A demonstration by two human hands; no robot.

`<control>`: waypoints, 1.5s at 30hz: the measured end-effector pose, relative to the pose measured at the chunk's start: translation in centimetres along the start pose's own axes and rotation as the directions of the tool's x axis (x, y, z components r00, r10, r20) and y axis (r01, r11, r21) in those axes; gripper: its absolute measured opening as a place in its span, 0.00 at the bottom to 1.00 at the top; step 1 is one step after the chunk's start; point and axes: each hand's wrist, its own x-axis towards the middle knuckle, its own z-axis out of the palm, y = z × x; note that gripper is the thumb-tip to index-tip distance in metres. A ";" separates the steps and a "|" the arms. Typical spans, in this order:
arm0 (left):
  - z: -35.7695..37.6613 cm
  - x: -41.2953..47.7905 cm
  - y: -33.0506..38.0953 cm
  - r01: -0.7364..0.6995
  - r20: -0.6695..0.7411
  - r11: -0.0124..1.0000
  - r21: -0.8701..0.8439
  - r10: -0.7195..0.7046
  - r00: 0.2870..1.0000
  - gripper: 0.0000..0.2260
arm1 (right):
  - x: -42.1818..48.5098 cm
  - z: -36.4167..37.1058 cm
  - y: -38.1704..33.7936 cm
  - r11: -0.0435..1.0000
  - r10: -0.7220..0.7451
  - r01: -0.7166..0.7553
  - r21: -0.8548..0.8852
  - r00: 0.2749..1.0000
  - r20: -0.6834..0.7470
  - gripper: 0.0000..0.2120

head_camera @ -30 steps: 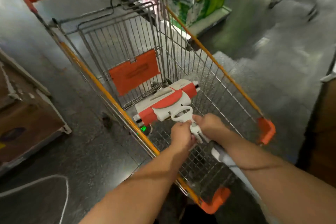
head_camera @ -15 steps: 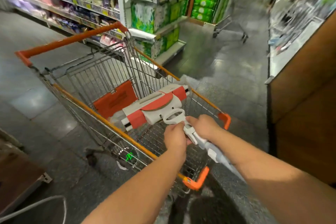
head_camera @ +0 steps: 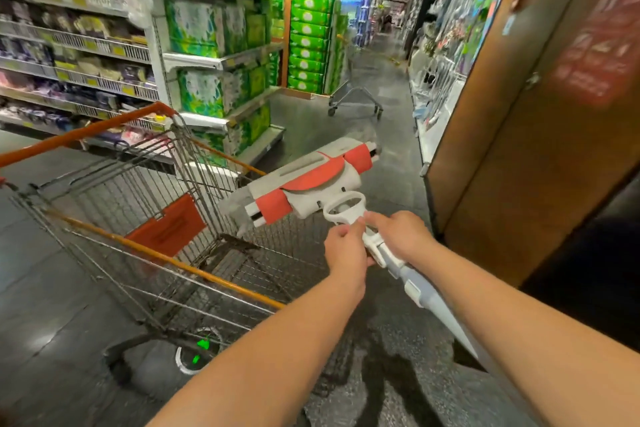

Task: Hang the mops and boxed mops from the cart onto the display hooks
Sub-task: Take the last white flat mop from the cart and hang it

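Observation:
A white mop with red pads on its head is held up over the far end of the wire shopping cart. My left hand grips the mop's neck just below the white loop. My right hand grips the same neck from the right side. The grey-white handle runs back under my right forearm. The cart's basket looks empty apart from its red child-seat flap. A display wall of hanging cleaning goods lines the aisle on the right, blurred.
A brown end panel with a red sign stands close on the right. Shelves of green-packed goods fill the left side. A second, empty cart stands farther down the aisle. The dark floor runs ahead between them.
The mop has been lifted out of the cart and swung up and to the right. My view has risen from the cart's basket to the aisle. Both hands keep their hold.

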 end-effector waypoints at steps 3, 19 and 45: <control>3.1 -2.2 0.3 -0.031 0.079 0.998 0.058 0.027 0.997 0.13 | -2.4 -3.6 0.9 0.995 0.052 -0.043 0.091 0.994 -0.096 0.22; 19.9 -10.5 11.2 -0.369 0.682 0.923 0.109 0.200 0.703 0.10 | -11.5 -22.2 -3.8 0.970 0.182 -0.001 0.242 0.663 -0.726 0.20; 36.0 -32.4 22.4 -0.347 0.904 0.837 -0.424 0.416 -0.102 0.08 | -28.9 -42.2 -9.3 0.998 0.034 -0.054 0.043 -0.157 -0.987 0.22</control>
